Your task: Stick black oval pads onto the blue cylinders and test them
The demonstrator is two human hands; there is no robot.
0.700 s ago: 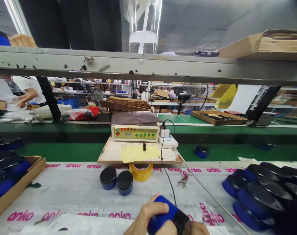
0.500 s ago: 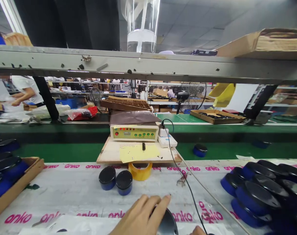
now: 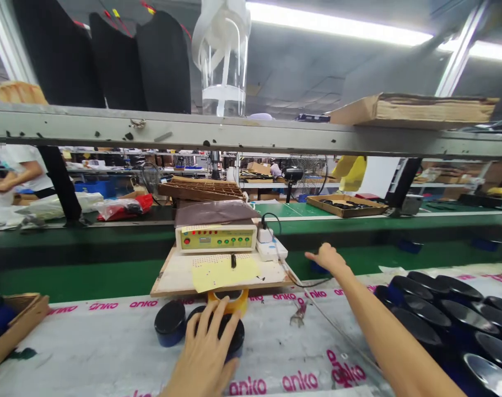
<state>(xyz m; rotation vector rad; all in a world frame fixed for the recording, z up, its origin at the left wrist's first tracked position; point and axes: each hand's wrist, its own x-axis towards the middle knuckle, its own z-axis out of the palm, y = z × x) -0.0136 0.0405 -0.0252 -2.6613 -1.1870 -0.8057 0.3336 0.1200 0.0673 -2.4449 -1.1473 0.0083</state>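
My left hand (image 3: 205, 348) is over the table, its fingers and thumb around a round blue piece with a black top (image 3: 236, 337). Two similar pieces are close by: one (image 3: 170, 323) at the left and another (image 3: 195, 313) partly behind my fingers. A roll of yellow tape (image 3: 241, 303) lies just behind them, under the board's edge. My right hand (image 3: 329, 259) reaches out over the green belt (image 3: 294, 270), thumb apart and pointing left. Directly below it, a blue piece (image 3: 318, 268) shows in part; the other fingertips are hidden.
A control box (image 3: 215, 240) stands on a wooden board (image 3: 163, 281), with a cable (image 3: 317, 298) trailing right. Many blue-and-black pieces (image 3: 426, 310) crowd the right side. A cardboard box (image 3: 31, 314) sits left. The metal shelf beam (image 3: 259, 135) crosses above.
My left hand has moved left and away from me with a round piece, to beside the other two. My right hand has come up from the bottom edge to the belt. The view has shifted.
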